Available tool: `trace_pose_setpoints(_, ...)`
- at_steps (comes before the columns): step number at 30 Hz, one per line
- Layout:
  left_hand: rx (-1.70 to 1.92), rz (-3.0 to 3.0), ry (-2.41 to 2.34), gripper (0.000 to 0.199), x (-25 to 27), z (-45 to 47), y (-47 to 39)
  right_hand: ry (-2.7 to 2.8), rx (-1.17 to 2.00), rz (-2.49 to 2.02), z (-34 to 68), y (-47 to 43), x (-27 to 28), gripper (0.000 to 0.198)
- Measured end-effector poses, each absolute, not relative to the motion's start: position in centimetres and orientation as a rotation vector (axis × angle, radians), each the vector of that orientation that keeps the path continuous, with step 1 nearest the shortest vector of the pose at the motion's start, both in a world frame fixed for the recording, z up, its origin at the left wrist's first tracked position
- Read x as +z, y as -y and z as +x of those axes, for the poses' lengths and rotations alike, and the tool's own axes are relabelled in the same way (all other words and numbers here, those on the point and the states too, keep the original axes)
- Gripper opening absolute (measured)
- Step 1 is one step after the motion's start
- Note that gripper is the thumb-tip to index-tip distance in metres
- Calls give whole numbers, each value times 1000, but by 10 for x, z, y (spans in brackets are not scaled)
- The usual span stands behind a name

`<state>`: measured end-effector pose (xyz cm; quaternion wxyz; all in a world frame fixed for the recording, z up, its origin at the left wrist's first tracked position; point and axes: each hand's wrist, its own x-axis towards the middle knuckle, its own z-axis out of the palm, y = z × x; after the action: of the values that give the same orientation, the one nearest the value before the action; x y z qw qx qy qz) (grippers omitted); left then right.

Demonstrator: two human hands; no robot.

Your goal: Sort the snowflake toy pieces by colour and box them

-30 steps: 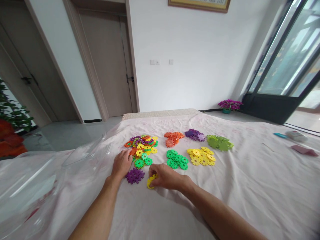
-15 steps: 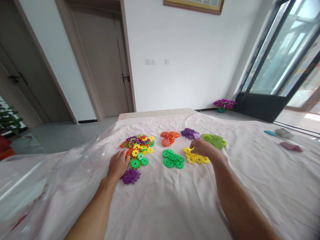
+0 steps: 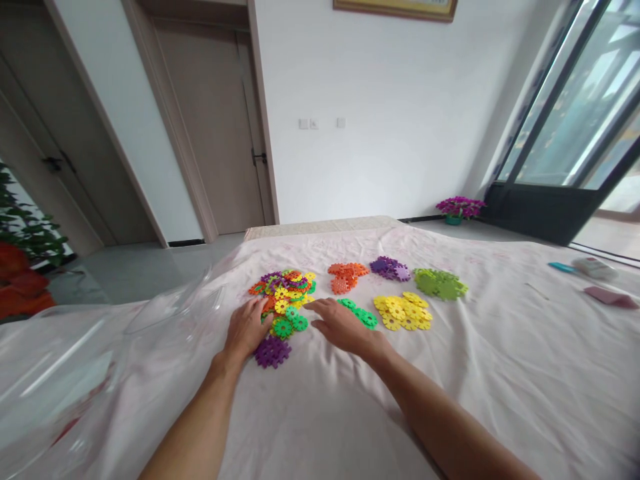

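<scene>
My left hand (image 3: 247, 328) rests at the near left side of a mixed pile of plastic snowflake discs (image 3: 283, 290), its fingers lying over the edge pieces. To the right of that pile, my right hand (image 3: 345, 325) reaches in with finger and thumb apart and nothing between them. It partly covers the green discs (image 3: 367, 317). A purple disc cluster (image 3: 273, 351) lies just below my left hand. Sorted beyond my right hand are yellow discs (image 3: 403, 311), orange discs (image 3: 346, 276), purple discs (image 3: 389, 268) and light green discs (image 3: 440, 284).
Clear plastic containers (image 3: 65, 373) stand at the left on the pale, wrinkled tablecloth (image 3: 320, 427). Toward the right lie a blue item (image 3: 561, 267), a whitish object (image 3: 596, 269) and a pink cloth-like piece (image 3: 611, 297). Potted magenta flowers (image 3: 459, 207) stand on the floor behind.
My right hand has left the yellow discs and moved left, over the green ones to the mixed pile. My left hand stays by the pile. The view has shifted slightly.
</scene>
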<state>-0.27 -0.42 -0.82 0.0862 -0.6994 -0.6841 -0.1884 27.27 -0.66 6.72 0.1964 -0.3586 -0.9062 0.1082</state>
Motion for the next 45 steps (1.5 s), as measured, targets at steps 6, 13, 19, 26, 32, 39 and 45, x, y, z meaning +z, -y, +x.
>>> trace_pose_setpoints(6,-555,-2091,2040,48,-5,2,8,2608,183,-880,238,10,33,51)
trace_pose_setpoints(13,-580,-2071,2040,45,-7,2,6,2629,214,-1022,243,12,39,38)
trace_pose_setpoints(19,-569,-2078,2058,45,-7,1,5,2628,258,-1018,249,8,43,27)
trace_pose_setpoints(26,-588,-2099,2056,46,-9,-1,4,2465,406,-1163,255,4,39,34)
trace_pose_setpoints(32,-579,-2100,2054,46,-10,-2,5,2276,411,-1305,274,-7,57,36)
trace_pose_setpoints(39,-620,-2098,2061,45,-11,-3,3,2215,109,-1484,288,-10,72,32)
trace_pose_setpoints(45,-619,-2100,2070,45,-10,-2,4,2448,181,-1159,266,-3,45,44)
